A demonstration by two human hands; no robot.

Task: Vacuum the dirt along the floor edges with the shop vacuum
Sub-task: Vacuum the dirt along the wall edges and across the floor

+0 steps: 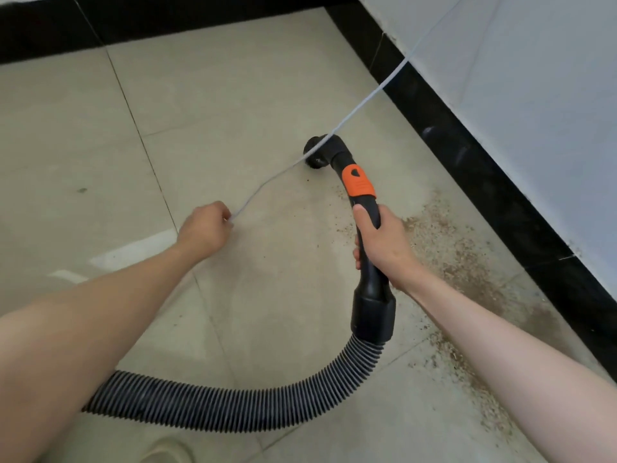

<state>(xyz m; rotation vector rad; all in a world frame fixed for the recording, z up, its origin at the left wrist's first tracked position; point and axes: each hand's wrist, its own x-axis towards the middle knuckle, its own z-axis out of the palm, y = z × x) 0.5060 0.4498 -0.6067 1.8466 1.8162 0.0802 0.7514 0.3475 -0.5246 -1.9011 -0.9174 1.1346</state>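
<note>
Vacuum handle [369, 235] gripped by right hand [387, 248]; white cord [360, 105] pinched in left hand [205, 228]. Cord best kept lifted clear; nozzle [317, 155] swept right toward dirt [460, 259] by baseboard [484, 168].

Beige tile floor [233, 95] w/ grout lines, black baseboard [467, 145], pale grey wall [534, 78]

Dirt [460, 259] right of nozzle [317, 155]
</note>
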